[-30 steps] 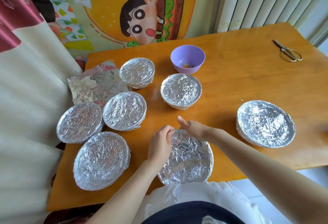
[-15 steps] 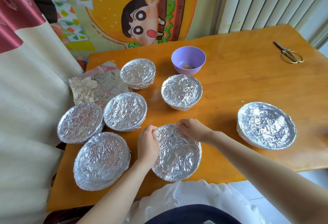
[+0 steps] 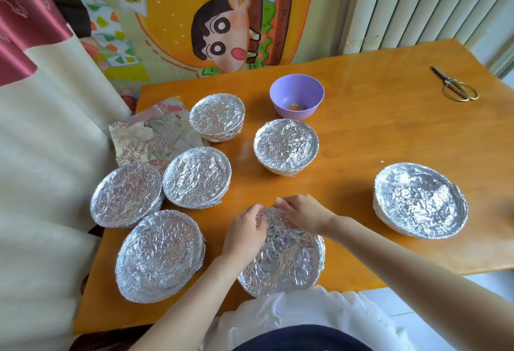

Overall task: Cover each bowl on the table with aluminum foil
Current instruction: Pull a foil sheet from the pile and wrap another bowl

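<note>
On the bench (image 3: 389, 133): we count six covered bowls (image 3: 420, 200) spread out.
Near bowl (image 3: 286, 261): foil-wrapped, at our edge, between our arms.
Foil sheet (image 3: 150, 133): crumpled, far left.
Purple bowl (image 3: 296, 94): uncovered, far side.
Left grip (image 3: 244, 235): curled over that wrapped bowl's far rim.
Right grip (image 3: 303, 213): pinching the same rim.
Scissors (image 3: 456, 86): far right.

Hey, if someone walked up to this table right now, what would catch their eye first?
Glittering foil-covered bowls dominate: five crowd the left and centre of the wooden table, a sixth bowl sits alone at right. At the near edge the left grip and right grip pinch foil round the far rim of a seventh bowl. Behind them, one purple bowl stands uncovered.
</note>
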Demonstrator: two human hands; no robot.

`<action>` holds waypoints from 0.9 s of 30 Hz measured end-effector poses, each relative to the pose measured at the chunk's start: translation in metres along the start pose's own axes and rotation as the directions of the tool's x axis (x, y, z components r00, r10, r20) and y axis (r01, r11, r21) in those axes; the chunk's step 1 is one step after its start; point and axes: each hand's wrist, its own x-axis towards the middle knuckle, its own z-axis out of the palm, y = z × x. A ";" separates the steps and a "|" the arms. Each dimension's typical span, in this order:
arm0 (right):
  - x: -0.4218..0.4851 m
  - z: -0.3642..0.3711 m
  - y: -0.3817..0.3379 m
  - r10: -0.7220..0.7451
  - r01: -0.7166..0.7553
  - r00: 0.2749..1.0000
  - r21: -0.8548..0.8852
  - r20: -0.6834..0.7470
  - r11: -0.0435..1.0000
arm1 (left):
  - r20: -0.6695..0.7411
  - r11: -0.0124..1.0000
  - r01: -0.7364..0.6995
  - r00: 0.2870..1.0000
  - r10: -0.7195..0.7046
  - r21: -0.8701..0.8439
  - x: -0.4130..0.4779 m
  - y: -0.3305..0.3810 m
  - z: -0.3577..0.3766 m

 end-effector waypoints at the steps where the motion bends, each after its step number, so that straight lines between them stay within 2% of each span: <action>1: 0.002 -0.003 -0.001 0.019 -0.019 1.000 0.024 0.022 1.000 | -0.001 1.000 -0.002 1.000 0.002 -0.001 0.000 0.000 0.000; 4: 0.011 -0.007 -0.002 0.071 -0.078 0.995 0.100 0.075 0.992 | -0.009 1.000 -0.014 1.000 0.014 -0.015 0.002 0.002 -0.002; 9: 0.014 0.001 0.000 0.111 -0.114 0.987 0.017 0.116 0.993 | 0.027 1.000 -0.012 1.000 0.012 -0.008 -0.001 0.002 -0.003; 18: 0.026 -0.001 -0.003 0.145 -0.156 0.967 0.039 0.211 0.987 | 0.024 0.999 -0.018 1.000 0.019 -0.047 -0.006 0.007 -0.008; 24: 0.033 -0.007 -0.001 0.153 -0.200 0.955 0.172 0.256 0.965 | -0.046 0.997 -0.026 0.999 0.023 -0.069 -0.010 0.008 -0.010; 27: 0.037 -0.007 -0.002 0.173 -0.226 0.946 0.172 0.276 0.959 | -0.079 0.997 -0.060 0.995 0.055 -0.058 -0.006 0.011 -0.012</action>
